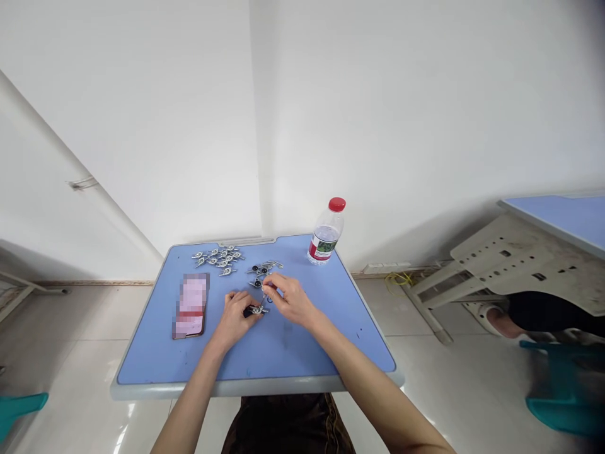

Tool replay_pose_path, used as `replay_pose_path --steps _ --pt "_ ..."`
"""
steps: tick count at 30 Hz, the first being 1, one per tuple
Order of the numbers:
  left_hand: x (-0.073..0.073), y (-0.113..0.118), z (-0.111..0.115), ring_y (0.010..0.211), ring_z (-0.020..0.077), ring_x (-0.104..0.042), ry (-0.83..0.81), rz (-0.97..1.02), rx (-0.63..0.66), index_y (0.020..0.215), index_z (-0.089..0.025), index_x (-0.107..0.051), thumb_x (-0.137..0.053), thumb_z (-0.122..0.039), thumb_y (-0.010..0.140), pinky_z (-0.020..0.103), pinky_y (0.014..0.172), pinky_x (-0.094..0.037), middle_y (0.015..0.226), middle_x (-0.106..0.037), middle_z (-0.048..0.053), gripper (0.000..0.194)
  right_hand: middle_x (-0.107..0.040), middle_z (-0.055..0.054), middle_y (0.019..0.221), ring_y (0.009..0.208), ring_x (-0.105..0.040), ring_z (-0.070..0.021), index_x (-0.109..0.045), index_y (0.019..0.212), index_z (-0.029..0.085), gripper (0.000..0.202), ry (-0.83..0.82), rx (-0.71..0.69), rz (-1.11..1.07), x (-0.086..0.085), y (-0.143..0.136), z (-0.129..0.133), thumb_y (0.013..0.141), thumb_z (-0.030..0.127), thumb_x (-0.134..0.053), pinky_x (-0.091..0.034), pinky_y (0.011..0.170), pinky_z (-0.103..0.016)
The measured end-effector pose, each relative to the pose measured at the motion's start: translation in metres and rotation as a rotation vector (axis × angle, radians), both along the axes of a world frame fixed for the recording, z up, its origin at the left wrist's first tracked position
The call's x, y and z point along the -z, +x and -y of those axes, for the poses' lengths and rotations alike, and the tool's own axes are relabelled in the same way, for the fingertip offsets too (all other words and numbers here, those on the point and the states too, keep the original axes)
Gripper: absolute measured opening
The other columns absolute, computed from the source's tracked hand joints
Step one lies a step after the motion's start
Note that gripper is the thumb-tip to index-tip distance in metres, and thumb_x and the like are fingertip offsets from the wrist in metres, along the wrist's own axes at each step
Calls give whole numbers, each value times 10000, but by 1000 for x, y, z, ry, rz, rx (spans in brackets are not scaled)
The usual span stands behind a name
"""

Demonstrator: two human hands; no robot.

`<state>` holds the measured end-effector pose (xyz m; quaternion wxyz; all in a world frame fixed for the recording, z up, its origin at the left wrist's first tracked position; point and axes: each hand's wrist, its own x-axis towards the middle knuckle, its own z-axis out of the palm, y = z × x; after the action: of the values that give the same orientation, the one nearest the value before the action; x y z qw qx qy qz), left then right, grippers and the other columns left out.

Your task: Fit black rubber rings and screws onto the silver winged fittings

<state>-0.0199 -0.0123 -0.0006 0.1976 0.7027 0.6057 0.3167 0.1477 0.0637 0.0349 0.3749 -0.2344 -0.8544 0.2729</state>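
Over the middle of the blue desk [293, 353], my left hand [236, 317] is closed on a small metal fitting [258, 309] at the desktop. My right hand [289, 297] is just above and to the right of it, thumb and fingertips pinched together. A thin dark piece seems to run down from that pinch toward the fitting, too small to name. Just beyond the fingers lie several small metal parts with black round knobs [258, 270]. Farther back on the left is a loose pile of similar silvery parts [224, 255].
A phone [191, 309], its screen blurred, lies left of my left hand. A water bottle with a red cap [326, 236] stands at the back right. Behind the desk is a white wall [189, 126]. At right are another desk [562, 221], a person's foot and a teal stool [562, 391].
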Motion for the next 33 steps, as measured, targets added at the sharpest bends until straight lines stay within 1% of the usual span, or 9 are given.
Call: replay_pose_path --steps 7,16,22,30,33 --pt "-1 0 0 833 194 -576 -3 -14 3 819 -207 -620 -656 -174 756 395 895 -314 846 -647 6 79 -606 -32 781 683 -534 -149 -535 859 189 121 54 -10 59 0 0 0 926 192 -435 -405 627 -269" --pt "-1 0 0 835 198 -580 6 -5 1 813 -208 -615 -652 -195 763 394 886 -326 851 -652 13 64 -581 -22 754 653 -507 -142 -533 857 192 134 61 -14 67 1 1 -2 937 199 -426 -381 598 -261" --pt "0 1 0 819 197 -583 18 -9 -11 802 -212 -608 -652 -187 755 390 880 -328 834 -648 6 68 -584 -33 787 681 -514 -147 -533 877 193 128 67 -56 59 0 1 0 937 198 -420 -395 623 -265" --pt "0 0 -1 820 193 -577 6 -7 -3 797 -210 -605 -666 -176 745 390 887 -312 842 -646 2 88 -575 -24 769 660 -503 -146 -522 868 193 120 52 -39 98 0 2 -2 931 179 -421 -386 614 -263" --pt "0 0 -1 821 192 -577 7 -6 -4 794 -210 -601 -670 -172 742 385 881 -313 842 -646 -1 94 -572 -25 781 665 -498 -144 -517 876 191 114 58 -59 111 -1 3 -3 931 171 -419 -383 615 -260"
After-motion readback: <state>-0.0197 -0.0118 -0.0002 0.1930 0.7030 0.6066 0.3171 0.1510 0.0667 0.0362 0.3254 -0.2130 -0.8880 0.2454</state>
